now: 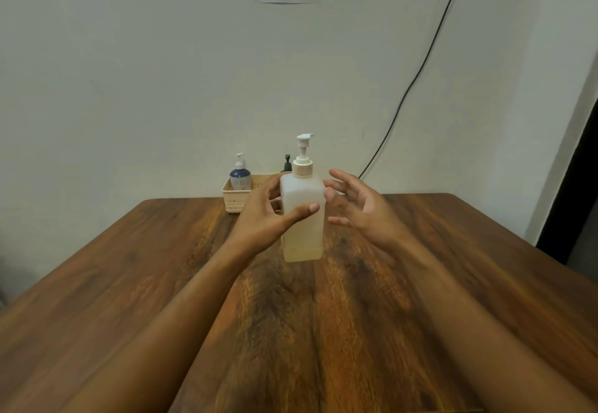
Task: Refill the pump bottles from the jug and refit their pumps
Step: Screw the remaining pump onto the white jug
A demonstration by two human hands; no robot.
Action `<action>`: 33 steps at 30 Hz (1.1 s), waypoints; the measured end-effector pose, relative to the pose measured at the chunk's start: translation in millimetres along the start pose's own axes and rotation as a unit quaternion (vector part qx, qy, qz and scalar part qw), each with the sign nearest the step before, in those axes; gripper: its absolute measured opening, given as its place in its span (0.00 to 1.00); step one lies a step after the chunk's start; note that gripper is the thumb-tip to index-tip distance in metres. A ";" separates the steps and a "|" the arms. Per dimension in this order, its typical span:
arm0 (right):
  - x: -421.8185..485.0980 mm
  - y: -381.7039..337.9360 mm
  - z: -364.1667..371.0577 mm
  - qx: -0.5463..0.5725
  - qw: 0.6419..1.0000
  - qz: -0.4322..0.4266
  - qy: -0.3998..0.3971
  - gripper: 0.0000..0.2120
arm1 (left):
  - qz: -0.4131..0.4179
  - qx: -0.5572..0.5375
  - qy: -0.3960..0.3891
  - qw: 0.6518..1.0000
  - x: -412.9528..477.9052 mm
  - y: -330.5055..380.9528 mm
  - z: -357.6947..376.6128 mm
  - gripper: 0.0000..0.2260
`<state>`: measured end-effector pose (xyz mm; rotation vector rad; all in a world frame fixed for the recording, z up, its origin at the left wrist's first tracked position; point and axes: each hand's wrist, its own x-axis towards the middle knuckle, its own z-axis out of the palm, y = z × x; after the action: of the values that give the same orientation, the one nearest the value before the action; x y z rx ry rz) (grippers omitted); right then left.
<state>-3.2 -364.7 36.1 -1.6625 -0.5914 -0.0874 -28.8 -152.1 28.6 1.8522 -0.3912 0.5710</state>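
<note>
Centre of the brown wood-grain surface (pixel 420 283), and there is the square translucent white pump bottle (pixel 302 218), standing upright with a pale yellowish liquid low inside and its white pump head (pixel 304 150) seated on a tan collar. The left hand (pixel 263 215) is wrapped round the bottle's left side, thumb pressed across the front face, fingers behind, so that grip is grasping the bottle. Over on the right, the right hand (pixel 359 208) is spread wide, fingers splayed and curled just beside the bottle's right edge, its grip released; whether a fingertip brushes the plastic I cannot tell. Far back against the pale wall (pixel 129 72) sits a cream perforated plastic basket (pixel 231 200), holding a round dark blue bottle with a white pump (pixel 240 177). A dark green pump top (pixel 287 163) peeks out behind the held bottle. A black cable (pixel 420 69) runs down the wall.
</note>
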 end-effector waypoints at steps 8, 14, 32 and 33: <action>-4.2 8.1 5.1 0.007 0.999 -0.022 -0.035 0.31 | -0.011 0.008 -0.024 1.000 4.0 -1.7 -3.8 0.34; 2.2 17.5 3.3 0.010 1.000 -0.016 -0.023 0.32 | -0.018 0.013 -0.041 0.999 12.3 -6.9 0.7 0.32; 153.1 130.4 -107.1 -0.069 0.994 -0.012 0.083 0.29 | -0.033 0.064 -0.132 0.989 192.2 -100.7 119.5 0.25; 163.2 139.8 -115.6 -0.069 0.993 -0.006 0.093 0.29 | -0.029 0.064 -0.126 0.989 203.8 -109.3 130.8 0.25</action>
<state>228.6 -428.6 -5.4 -1.7614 -0.4625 -0.2941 223.0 -236.5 20.8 2.0607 -0.4751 0.3278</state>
